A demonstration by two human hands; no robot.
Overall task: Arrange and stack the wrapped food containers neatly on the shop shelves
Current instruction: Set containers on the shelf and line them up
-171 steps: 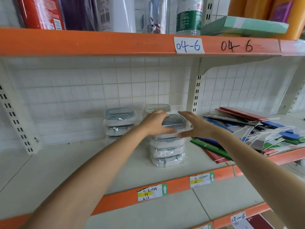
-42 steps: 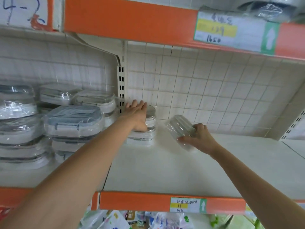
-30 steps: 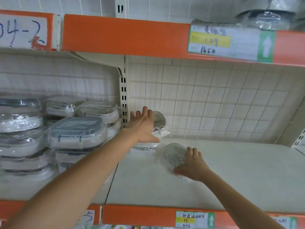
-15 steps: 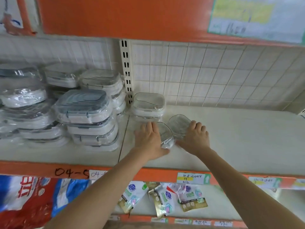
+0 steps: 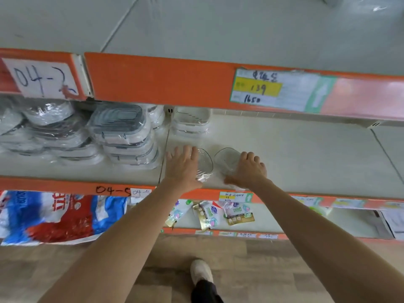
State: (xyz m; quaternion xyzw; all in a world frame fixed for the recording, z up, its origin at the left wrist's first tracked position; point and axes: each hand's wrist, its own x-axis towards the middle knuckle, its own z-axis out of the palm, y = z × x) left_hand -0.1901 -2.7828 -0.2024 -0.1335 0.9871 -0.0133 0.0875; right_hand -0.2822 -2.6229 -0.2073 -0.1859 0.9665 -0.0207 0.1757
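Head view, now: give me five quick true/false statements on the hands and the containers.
1. The left hand lies flat on a clear container. True.
2. The right hand is on a second clear container, beside the first. True.
3. Both clear containers sit atop the grey-lidded stack. False: they sit on the shelf, right of that stack.
4. A white container stack stands behind the hands. True.
5. The price label on the upper shelf edge reads 04-5. False: it reads 139 and 1650.

bare forearms (image 5: 122, 243), white shoe (image 5: 201, 272), dark trouser leg (image 5: 205, 291)
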